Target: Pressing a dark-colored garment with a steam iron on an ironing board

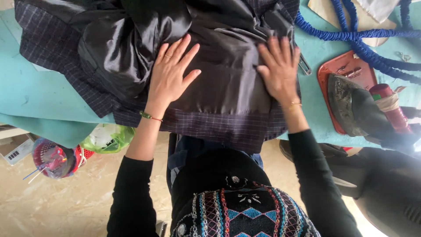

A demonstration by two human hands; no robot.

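Two hands flat on one garment

Both hands are lying flat, fingers spread, on a dark checked jacket turned lining-up — left hand and right hand are pressing the shiny lining. An iron is sitting on a red tray to the right.

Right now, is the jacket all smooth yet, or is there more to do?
Partly. Under the left hand and right hand, the jacket's dark lining lies fairly flat. Both hands press on it, open. The shiny part on the left is bunched up, and the iron sits aside on its red tray.
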